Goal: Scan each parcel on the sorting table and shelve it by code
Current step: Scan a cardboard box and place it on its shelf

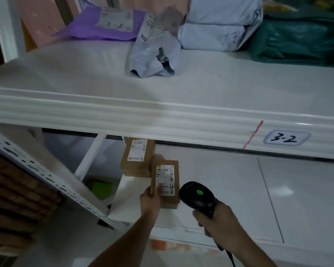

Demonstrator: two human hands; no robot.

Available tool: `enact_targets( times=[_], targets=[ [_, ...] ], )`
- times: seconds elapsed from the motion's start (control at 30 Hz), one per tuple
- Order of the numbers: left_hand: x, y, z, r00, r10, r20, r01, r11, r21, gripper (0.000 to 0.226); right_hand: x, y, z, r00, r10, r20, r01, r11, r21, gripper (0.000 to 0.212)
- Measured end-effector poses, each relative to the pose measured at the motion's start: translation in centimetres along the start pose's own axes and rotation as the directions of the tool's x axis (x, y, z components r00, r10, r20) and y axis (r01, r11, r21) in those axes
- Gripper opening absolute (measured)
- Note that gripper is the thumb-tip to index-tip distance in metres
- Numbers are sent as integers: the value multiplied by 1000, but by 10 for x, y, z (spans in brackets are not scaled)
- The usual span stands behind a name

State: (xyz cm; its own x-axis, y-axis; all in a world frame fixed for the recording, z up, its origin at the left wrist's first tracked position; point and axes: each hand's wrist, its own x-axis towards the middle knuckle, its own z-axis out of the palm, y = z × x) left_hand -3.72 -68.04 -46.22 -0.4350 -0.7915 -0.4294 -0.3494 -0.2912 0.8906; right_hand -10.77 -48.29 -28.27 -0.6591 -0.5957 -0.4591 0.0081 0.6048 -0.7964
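Observation:
My left hand [150, 203] grips the near end of a small brown cardboard parcel [165, 170] on the lower white shelf [220, 189]. My thumb lies on its white label, which has a handwritten code ending in "-4". A second brown labelled parcel [137, 158] lies just behind it, touching. My right hand [218, 224] grips a black handheld barcode scanner [198, 197] with a green light lit. The scanner's head sits just right of the held parcel.
The upper white shelf [162, 105] carries a tag reading "3-2" [283, 139] beside a red mark. On it lie a purple mailer [104, 24], a crumpled grey mailer [154, 49], stacked white mailers [220, 26] and a dark green bag [297, 39]. A perforated shelf upright [46, 176] slants at left.

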Motion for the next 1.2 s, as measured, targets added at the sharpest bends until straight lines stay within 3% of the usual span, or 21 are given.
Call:
enact_targets(
  times=[0.1,0.23,0.33,0.4,0.53,0.63,0.83,1.0,1.1,1.2],
  targets=[
    [22,-5,-3,1000,-13,-11,14,994,109,43,-6,-4,15,999,21,-49,-18,999,44,15],
    [50,-13,-10,972,-232,25,226,962,153,80,-16,-5,31,989,70,-128,-57,993,103,11],
    [49,-12,-17,927,-375,-27,376,920,111,103,-23,-6,41,981,92,-168,-73,990,121,8],
    [39,-9,-22,884,-467,-10,467,883,47,99,-24,-7,46,977,91,-191,-73,992,98,8],
    [25,-6,-29,766,-582,271,611,791,-26,72,-23,-12,56,972,95,-217,-74,992,105,9],
    [38,2,-24,777,-528,343,572,820,-34,64,-23,-11,65,965,114,-238,-84,988,131,9],
    [79,32,-9,780,-450,435,535,840,-91,69,-31,-5,70,952,137,-274,-103,986,134,15],
    [84,50,3,829,-373,417,459,879,-128,46,-44,-1,58,921,170,-349,-125,981,150,16],
    [72,60,14,863,-337,376,379,925,-41,28,-55,1,43,903,199,-381,-132,972,195,15],
    [48,76,34,904,-241,353,207,969,133,22,-72,5,23,877,215,-429,-135,968,210,17]
  ],
)
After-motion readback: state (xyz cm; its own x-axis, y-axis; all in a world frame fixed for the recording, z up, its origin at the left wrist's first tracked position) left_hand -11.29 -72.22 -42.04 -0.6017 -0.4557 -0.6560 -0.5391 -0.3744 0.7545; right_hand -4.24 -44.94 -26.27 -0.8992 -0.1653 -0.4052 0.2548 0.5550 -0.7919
